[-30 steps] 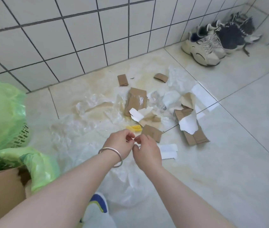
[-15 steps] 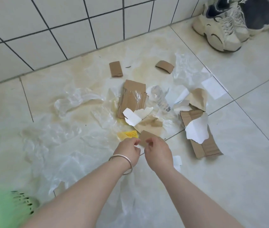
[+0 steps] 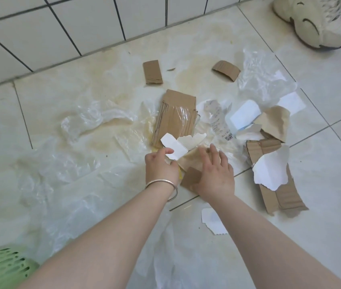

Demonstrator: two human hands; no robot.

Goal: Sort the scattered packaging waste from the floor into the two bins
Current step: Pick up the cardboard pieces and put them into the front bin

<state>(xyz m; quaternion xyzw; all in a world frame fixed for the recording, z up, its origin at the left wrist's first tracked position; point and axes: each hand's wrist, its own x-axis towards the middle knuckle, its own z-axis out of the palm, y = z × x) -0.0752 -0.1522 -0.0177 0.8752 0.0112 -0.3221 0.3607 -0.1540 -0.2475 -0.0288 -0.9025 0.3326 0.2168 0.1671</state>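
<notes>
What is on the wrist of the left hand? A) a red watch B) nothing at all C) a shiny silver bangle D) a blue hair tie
C: a thin silver metal bangle circles the wrist just behind the left hand, which is down among the torn brown cardboard and white paper scraps on the tiled floor.

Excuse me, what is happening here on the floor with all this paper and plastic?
A person is crouched over packaging waste scattered on a tiled floor. The left hand grips a torn white piece of card, and the right hand rests with spread fingers on a small pile of brown cardboard scraps. More cardboard, torn paper and clear plastic film lie around. Only a corner of a green basket shows at lower left. A shoe sits by the wall.
</notes>
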